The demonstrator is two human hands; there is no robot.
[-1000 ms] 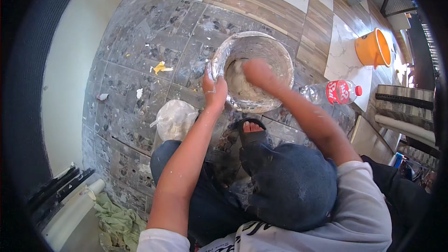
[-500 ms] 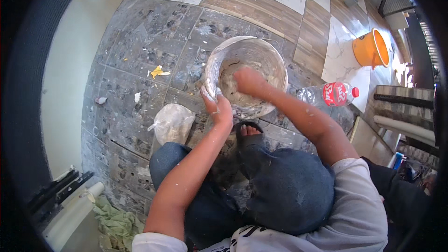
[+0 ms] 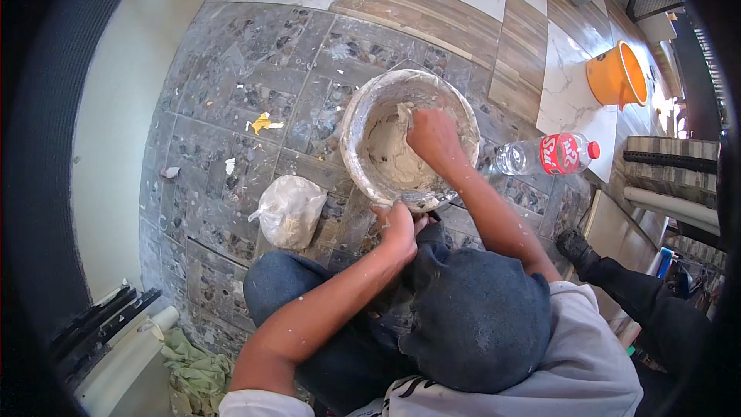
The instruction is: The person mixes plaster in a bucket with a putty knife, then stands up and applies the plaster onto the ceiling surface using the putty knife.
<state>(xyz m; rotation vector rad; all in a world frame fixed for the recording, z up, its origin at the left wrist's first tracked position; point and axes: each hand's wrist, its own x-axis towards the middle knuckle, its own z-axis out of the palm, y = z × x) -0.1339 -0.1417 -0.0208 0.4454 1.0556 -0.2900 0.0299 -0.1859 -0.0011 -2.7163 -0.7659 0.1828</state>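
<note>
A pale, plaster-smeared bucket (image 3: 356, 162) stands on the floor in front of my knees, its mouth facing up toward me. Thick beige paste (image 3: 397, 156) coats its bottom and inner wall. My left hand (image 3: 397, 228) grips the near rim, thumb over the edge and fingers underneath, partly hidden. Down inside the bucket, my right hand (image 3: 436, 139) is closed in a fist. A paste-covered piece sticks out beside its knuckles; I cannot make out what it is. Left of the bucket sits a knotted clear plastic bag (image 3: 292, 212) of pale material.
A clear bottle with a red label (image 3: 559, 154) lies right of the bucket, and an orange bucket (image 3: 617, 76) is farther off. Another person's dark shoe (image 3: 575, 247) is at the right. Yellow scraps (image 3: 264, 123) dot the stained tiles. A green cloth (image 3: 193, 367) lies lower left.
My left hand has shifted from the bucket's left side to its near rim. My right fist has moved slightly right inside it. Another person's shoe has come into view at the right.
</note>
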